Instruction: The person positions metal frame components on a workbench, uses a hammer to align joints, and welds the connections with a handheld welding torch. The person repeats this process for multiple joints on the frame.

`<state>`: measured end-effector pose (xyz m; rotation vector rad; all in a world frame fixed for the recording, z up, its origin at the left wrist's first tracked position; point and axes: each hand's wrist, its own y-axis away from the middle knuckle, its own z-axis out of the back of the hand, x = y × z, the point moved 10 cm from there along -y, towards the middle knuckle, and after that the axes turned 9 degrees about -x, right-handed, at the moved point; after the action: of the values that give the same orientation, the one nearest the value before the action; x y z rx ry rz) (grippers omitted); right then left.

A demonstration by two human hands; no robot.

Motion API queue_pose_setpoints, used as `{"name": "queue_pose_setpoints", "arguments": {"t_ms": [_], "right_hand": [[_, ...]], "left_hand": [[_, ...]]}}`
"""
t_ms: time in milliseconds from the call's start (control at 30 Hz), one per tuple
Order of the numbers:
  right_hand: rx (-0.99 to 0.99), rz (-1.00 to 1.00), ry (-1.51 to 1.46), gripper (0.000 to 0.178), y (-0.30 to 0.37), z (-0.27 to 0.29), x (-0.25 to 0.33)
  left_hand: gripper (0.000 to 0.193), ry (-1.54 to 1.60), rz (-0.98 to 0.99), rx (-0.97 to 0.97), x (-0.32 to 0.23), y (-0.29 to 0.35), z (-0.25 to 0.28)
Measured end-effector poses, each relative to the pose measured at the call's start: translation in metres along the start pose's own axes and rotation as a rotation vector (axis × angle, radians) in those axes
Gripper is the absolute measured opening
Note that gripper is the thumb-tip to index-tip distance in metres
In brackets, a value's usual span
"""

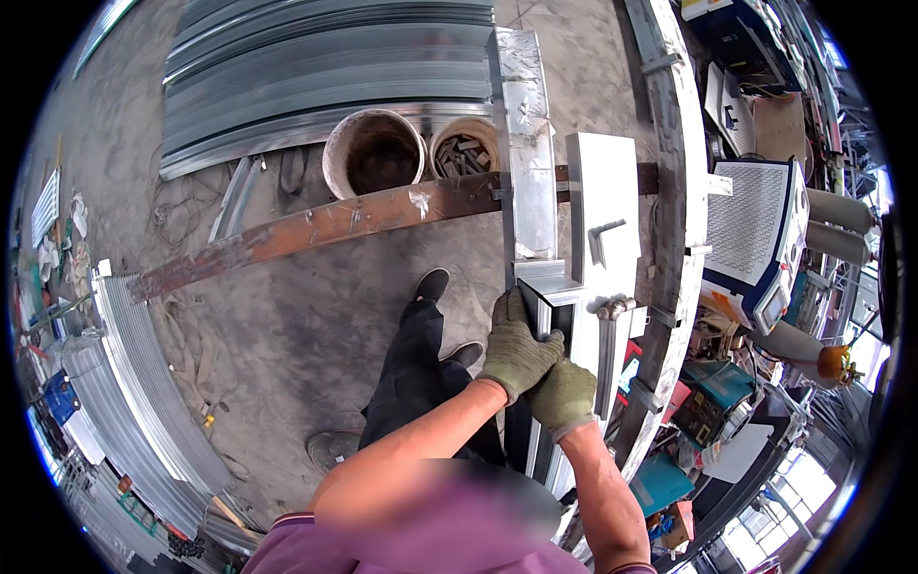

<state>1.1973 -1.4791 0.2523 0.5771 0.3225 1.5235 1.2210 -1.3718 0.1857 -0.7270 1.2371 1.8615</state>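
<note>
Both of my hands wear olive-green work gloves. My left hand (519, 350) is wrapped around the side of a long metal profile (542, 316), close to its far end. Just nearer and to the right, my right hand (561, 394) is closed on the same profile, its thumb side against the left glove. Beyond the fingertips, a short silver angle piece (547, 275) lies across the profile's end. A hammer (615, 308) with a round metal head rests right of my hands on a pale metal beam (602, 172). Farther up that beam sits a small L-shaped bracket (601, 241).
A brown steel beam (316, 226) crosses ahead at floor level. Behind it stand a large bucket (335, 158) and a smaller bucket (491, 143) of metal offcuts. Stacked metal sheets (325, 67) lie farther off. Along the right run a steel rail (681, 182) and a control machine (755, 225).
</note>
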Motion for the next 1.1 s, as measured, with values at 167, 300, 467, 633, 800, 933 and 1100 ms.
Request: {"name": "queue_pose_setpoints", "arguments": {"t_ms": [167,300,467,633,800,933,1100], "right_hand": [[0.084,-0.009,0.031,0.034,0.003,-0.001,-0.005],[0.076,0.039,-0.096,0.030,0.006,0.061,0.004],[-0.435,0.369,0.030,0.056,-0.032,0.137,0.038],[-0.220,0.486,0.129,0.048,-0.087,0.084,0.033],[-0.232,0.433,0.121,0.044,-0.088,0.078,0.027],[-0.142,0.393,0.182,0.041,-0.095,0.073,0.031],[-0.039,0.348,0.422,0.032,-0.102,0.061,0.036]], "left_hand": [[0.107,-0.138,0.026,0.050,-0.002,0.003,-0.006],[0.109,-0.151,0.153,0.127,-0.001,0.004,-0.007],[0.105,-0.185,0.117,0.103,-0.005,0.010,-0.009],[0.103,-0.102,0.104,0.053,0.003,0.010,-0.022],[0.098,-0.189,0.022,0.065,-0.009,0.012,-0.019],[0.097,-0.128,0.013,0.011,-0.005,0.014,-0.021],[0.095,-0.191,-0.019,0.031,-0.012,0.011,-0.020]]}}
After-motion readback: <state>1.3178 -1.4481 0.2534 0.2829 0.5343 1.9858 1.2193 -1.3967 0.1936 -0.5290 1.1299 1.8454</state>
